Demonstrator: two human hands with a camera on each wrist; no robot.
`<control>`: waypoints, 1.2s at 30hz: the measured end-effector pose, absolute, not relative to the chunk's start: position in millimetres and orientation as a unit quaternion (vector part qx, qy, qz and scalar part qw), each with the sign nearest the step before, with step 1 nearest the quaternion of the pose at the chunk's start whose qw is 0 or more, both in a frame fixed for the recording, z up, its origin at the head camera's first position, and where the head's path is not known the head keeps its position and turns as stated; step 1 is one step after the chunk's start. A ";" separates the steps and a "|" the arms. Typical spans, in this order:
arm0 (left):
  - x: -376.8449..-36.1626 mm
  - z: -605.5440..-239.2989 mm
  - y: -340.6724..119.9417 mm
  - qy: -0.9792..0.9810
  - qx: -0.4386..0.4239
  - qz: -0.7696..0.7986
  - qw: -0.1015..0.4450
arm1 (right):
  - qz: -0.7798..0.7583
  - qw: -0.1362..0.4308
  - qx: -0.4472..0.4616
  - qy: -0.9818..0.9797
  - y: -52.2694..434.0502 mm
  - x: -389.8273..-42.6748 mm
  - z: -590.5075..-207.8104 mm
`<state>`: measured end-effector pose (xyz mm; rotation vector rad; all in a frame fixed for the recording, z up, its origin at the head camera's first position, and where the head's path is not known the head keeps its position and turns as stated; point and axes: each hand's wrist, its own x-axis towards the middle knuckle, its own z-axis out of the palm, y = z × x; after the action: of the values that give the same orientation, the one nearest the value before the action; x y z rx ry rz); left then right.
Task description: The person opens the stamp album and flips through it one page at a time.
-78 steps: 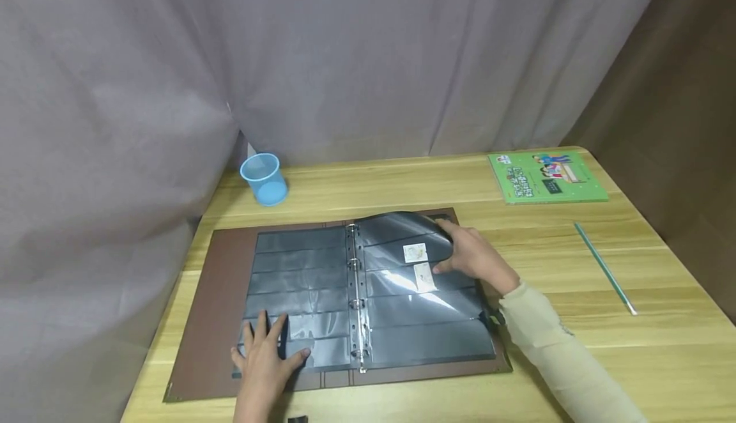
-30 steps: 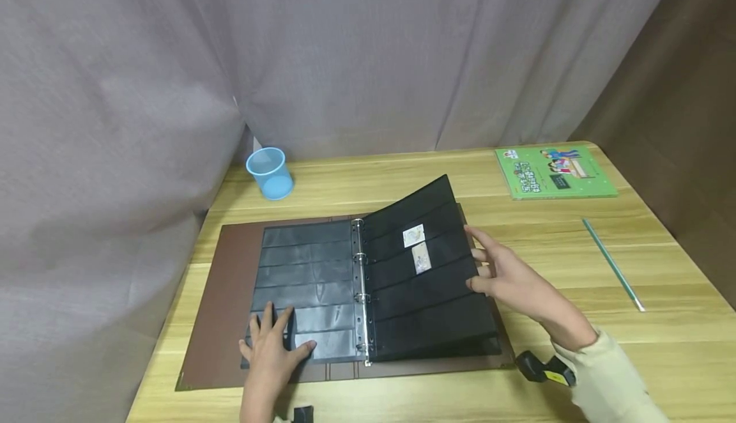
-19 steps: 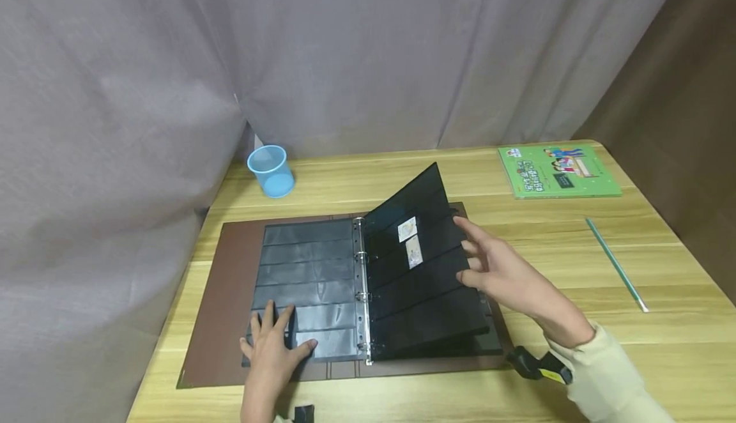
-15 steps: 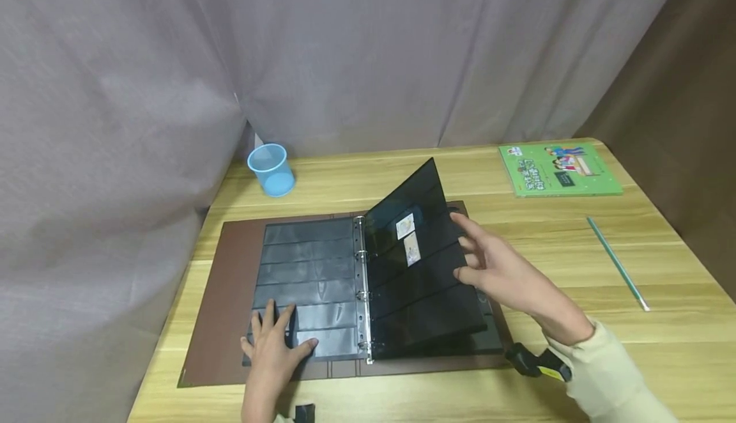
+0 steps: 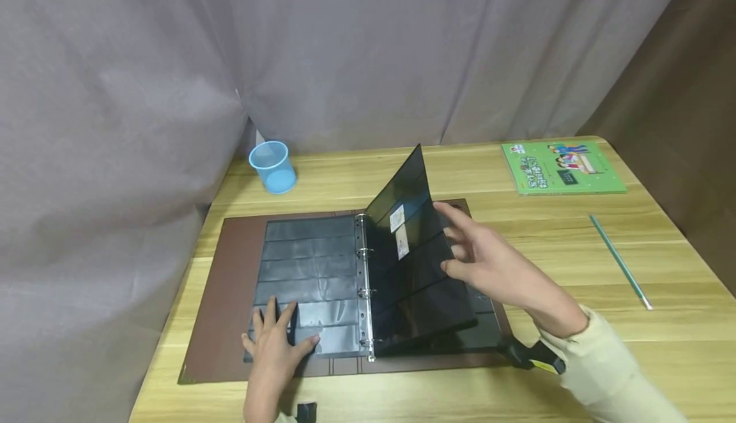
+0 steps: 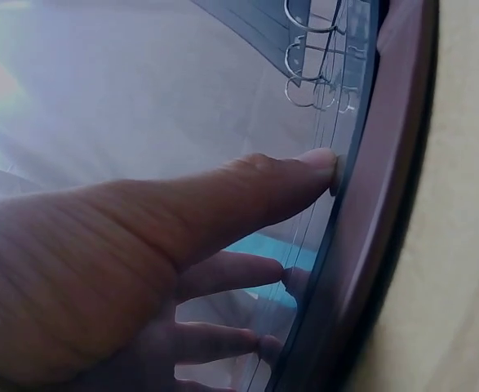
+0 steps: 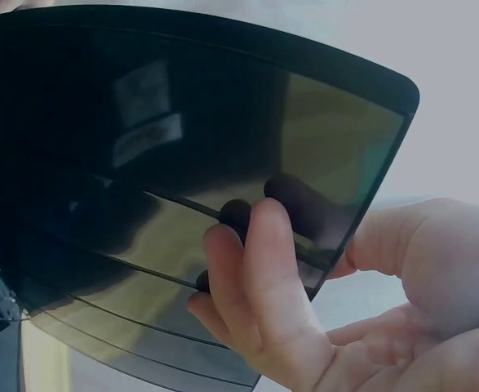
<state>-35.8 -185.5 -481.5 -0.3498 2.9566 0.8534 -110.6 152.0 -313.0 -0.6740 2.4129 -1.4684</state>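
A brown ring-binder stamp album (image 5: 215,301) lies spread on the wooden table. My left hand (image 5: 271,349) rests with fingers spread on the lower part of its black left pocket page (image 5: 307,253); the left wrist view shows the thumb (image 6: 247,192) touching near the page edge. On the other side of the metal rings (image 5: 365,293), a black pocket page (image 5: 420,292) stands raised at a steep tilt. My right hand (image 5: 494,263) pinches its outer edge, fingers (image 7: 272,253) on one face and thumb behind. Two small pale stamps (image 5: 401,243) sit in its pockets.
A blue plastic cup (image 5: 275,170) stands at the back left. At the back right lies a green illustrated book (image 5: 563,167), with a green pencil (image 5: 621,262) in front of it. Grey curtain (image 5: 345,52) hangs behind the table.
My right hand has lifted the page bearing the stamps off the right side and swung it leftward, nearer upright. My left hand stays on the left page.
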 end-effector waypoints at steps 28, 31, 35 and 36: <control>-38.8 -430.7 -159.2 0.936 -0.018 0.345 -0.064 | -0.462 0.097 -0.271 0.839 108.0 -116.6 -296.1; -40.3 -419.6 -149.3 0.925 0.013 0.371 -0.083 | -0.460 0.099 -0.277 0.838 103.3 -117.1 -295.5; -42.4 -404.5 -137.2 0.908 0.050 0.404 -0.104 | -0.459 0.107 -0.288 0.834 96.8 -117.3 -294.4; -43.4 -401.0 -134.3 0.903 0.061 0.411 -0.112 | -0.459 0.110 -0.290 0.832 95.0 -117.3 -294.3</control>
<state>-43.4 -134.3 -401.0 0.2083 3.0581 1.3911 -117.3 95.0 -294.3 -0.8535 2.4461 -1.3492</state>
